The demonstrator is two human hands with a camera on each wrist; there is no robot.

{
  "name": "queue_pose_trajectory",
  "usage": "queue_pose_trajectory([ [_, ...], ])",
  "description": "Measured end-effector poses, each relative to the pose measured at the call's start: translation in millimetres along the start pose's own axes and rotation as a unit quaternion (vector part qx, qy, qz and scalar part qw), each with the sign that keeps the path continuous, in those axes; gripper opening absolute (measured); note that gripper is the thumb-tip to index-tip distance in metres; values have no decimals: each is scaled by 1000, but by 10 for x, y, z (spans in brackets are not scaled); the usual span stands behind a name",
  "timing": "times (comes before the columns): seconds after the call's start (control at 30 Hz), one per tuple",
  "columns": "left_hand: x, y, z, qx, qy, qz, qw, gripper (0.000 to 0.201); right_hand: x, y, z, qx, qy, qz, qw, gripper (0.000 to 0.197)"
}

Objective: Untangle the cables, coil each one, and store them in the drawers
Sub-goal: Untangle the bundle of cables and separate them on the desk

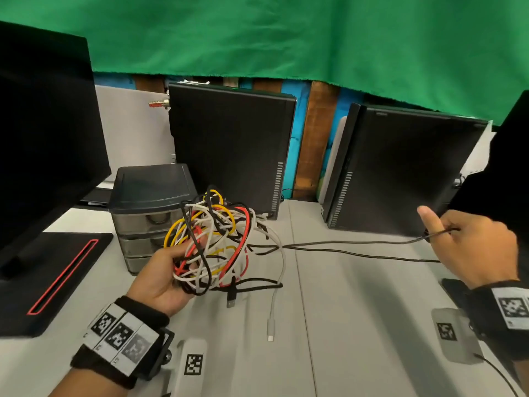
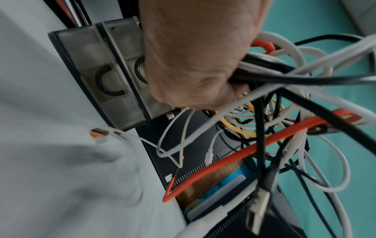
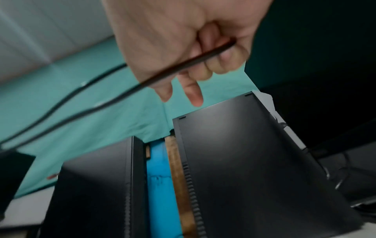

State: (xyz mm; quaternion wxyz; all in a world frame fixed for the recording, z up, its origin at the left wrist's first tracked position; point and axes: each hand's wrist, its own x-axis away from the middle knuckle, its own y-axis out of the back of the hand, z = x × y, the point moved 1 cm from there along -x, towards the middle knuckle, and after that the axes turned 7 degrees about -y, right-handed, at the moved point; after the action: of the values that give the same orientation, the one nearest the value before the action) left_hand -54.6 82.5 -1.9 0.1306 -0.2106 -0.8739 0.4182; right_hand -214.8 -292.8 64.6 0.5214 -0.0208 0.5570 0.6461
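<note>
My left hand grips a tangled bundle of cables, white, yellow, red and black, held above the table in front of the drawer unit. From the left wrist the same tangle of cables hangs past my fist. A black cable runs in two strands from the bundle to the right, where my right hand holds it with curled fingers. A white cable's plug and a black USB plug dangle below the bundle.
Two black computer cases stand at the back of the grey table. A monitor on a black base with a red stripe stands at the left. A dark flat object lies by my right wrist.
</note>
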Motion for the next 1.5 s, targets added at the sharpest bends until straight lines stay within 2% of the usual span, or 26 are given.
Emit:
queue_pose_trajectory([
  [0.07, -10, -5, 19, 22, -6, 5, 1000, 89, -37, -96, 13, -100, -33, 67, 992, 51],
  [0.17, -46, 39, 62, 53, -11, -20, 998, 77, -6, -243, 97, -281, -99, 207, 932, 42],
  [0.27, -50, 29, 118, 56, -8, -45, 997, 46, 228, -358, 258, -261, -92, 287, 917, 17],
  [0.3, -45, 14, 136, 52, -6, -52, 997, 36, 321, -392, 307, -218, -83, 294, 927, 25],
  [0.37, -44, 4, 175, 46, 1, -61, 997, 35, 511, -403, 459, -101, -47, 257, 960, 39],
  [0.4, -43, 4, 192, 44, 4, -68, 997, 35, 594, -394, 554, -82, -32, 215, 973, 37],
  [0.47, -19, -22, 215, 49, 12, -65, 997, 37, 728, -349, 719, -139, -28, 167, 976, 38],
  [0.5, -18, -24, 229, 50, 17, -65, 996, 37, 773, -347, 785, -200, -28, 196, 960, 43],
  [0.57, -15, -28, 253, 54, 24, -69, 996, 37, 907, -337, 951, -313, -18, 336, 888, 49],
  [0.6, -9, -34, 265, 55, 29, -70, 996, 38, 975, -359, 1021, -336, -8, 400, 853, 46],
  [0.63, -5, -39, 280, 56, 35, -69, 995, 39, 1024, -399, 1070, -336, 8, 434, 836, 39],
  [0.73, 3, -17, 321, 61, 53, -72, 994, 42, 1091, -533, 1161, -309, 43, 414, 855, 12],
  [0.77, 9, -14, 331, 63, 56, -70, 994, 42, 1092, -556, 1179, -301, 47, 402, 863, 10],
  [0.83, 2, 4, 350, 64, 61, -64, 994, 39, 1092, -589, 1189, -301, 59, 396, 866, 22],
  [0.9, 14, -17, 358, 60, 60, -55, 995, 33, 1092, -574, 1210, -321, 73, 410, 851, 30],
  [0.97, 28, -49, 355, 56, 58, -54, 995, 31, 1108, -541, 1234, -365, 78, 441, 816, 23],
  [1.03, 33, -42, 347, 54, 57, -57, 995, 32, 1142, -515, 1209, -395, 101, 443, 799, 39],
  [1.07, 31, -27, 332, 56, 55, -59, 995, 34, 1149, -494, 1188, -391, 111, 443, 799, 41],
  [1.17, 42, 7, 299, 56, 64, -57, 995, 41, 1094, -453, 1049, -353, 115, 474, 798, 21],
  [1.2, 54, 14, 303, 55, 72, -47, 995, 43, 1061, -469, 982, -328, 114, 475, 809, 24],
  [1.23, 58, 31, 316, 50, 78, -38, 995, 49, 1032, -475, 942, -295, 112, 455, 833, 32],
  [1.3, 77, 27, 362, 44, 86, -21, 995, 78, 997, -524, 871, -221, 109, 372, 895, 41],
  [1.33, 82, 5, 368, 52, 87, -12, 995, 85, 995, -521, 852, -205, 113, 357, 904, 38],
  [1.37, 64, 18, 369, 61, 85, -7, 995, 85, 993, -519, 821, -206, 117, 383, 893, 33],
  [1.47, 57, 11, 300, 90, 77, 27, 993, 94, 990, -417, 743, -195, 112, 583, 781, 19],
  [1.5, 34, 57, 258, 109, 72, 40, 991, 87, 980, -396, 674, -169, 116, 615, 761, 20],
])
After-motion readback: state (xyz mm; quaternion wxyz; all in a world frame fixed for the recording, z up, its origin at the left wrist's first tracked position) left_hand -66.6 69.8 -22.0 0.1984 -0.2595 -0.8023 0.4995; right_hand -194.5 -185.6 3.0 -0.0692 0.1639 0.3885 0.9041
